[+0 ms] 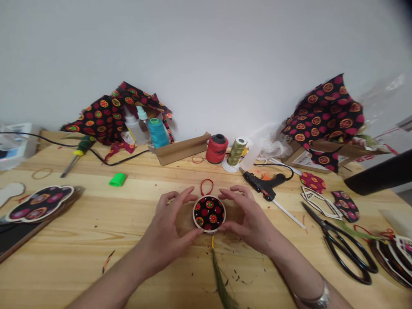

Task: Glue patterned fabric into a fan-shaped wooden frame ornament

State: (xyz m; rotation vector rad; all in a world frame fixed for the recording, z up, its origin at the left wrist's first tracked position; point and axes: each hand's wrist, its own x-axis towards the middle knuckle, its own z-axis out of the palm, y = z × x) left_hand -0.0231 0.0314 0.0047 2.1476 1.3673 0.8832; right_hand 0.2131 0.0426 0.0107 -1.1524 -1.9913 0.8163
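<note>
The left hand [164, 234] and the right hand [251, 219] grasped a round fabric-faced piece [209, 212] from its 2 sides, at the middle of the wooden table [154, 274]. The 2 thumbs met its lower rim and the forefingers curved in by the upper rim, apparently to steady it by the edge while leaving the patterned face uncovered. Whether it was raised off the wood could not be told. A red cord loop [201, 187] stood out above it and a green tassel [219, 272] trailed below, both free of the fingers, probably so that neither was pinched.

Beyond the right hand, a glue gun [265, 183] lay on its side with a white glue stick [288, 213] jutting from its rear, its cable running back where it seemed unlikely to snag the wrists. Open black-handled scissors [347, 246] rested farther right, near pale cut-out frames [317, 199], seemingly within easy reach.

Near the wall, the red spool [216, 150] and the olive spool [237, 152] stood upright, perhaps to stop them rolling. A screwdriver [80, 150] and a bright green cap [117, 180] lay to the left, well apart from the grasped piece.
</note>
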